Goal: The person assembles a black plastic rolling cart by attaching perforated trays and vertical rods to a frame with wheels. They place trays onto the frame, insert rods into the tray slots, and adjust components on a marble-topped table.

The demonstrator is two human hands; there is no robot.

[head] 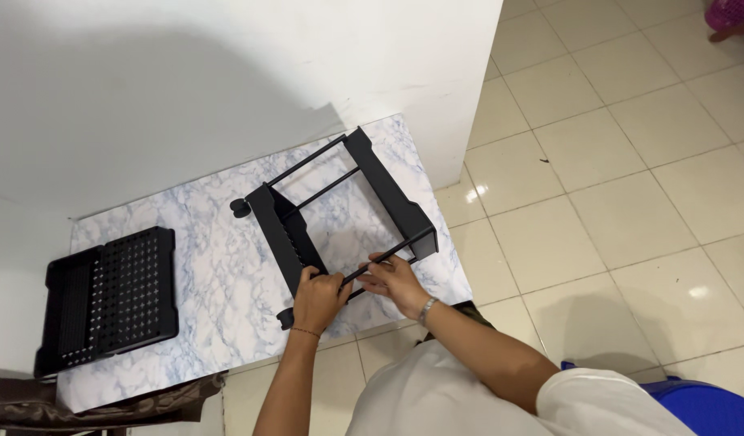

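We have the black rack frame (pixel 340 214) lying on the marble-patterned tabletop (pixel 218 274), two side panels already joined by thin rods. Our left hand (pixel 319 299) grips the near panel end; our right hand (pixel 396 282) pinches the front rod (pixel 388 257). The perforated black trays (pixel 109 299) lie well apart, not yet fitted.

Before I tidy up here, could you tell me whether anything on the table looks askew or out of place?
The black frame lies skewed across the marble-patterned table, its far corner by the edge. The left hand and right hand grip a rod at its near end. The perforated tray overhangs the left edge.
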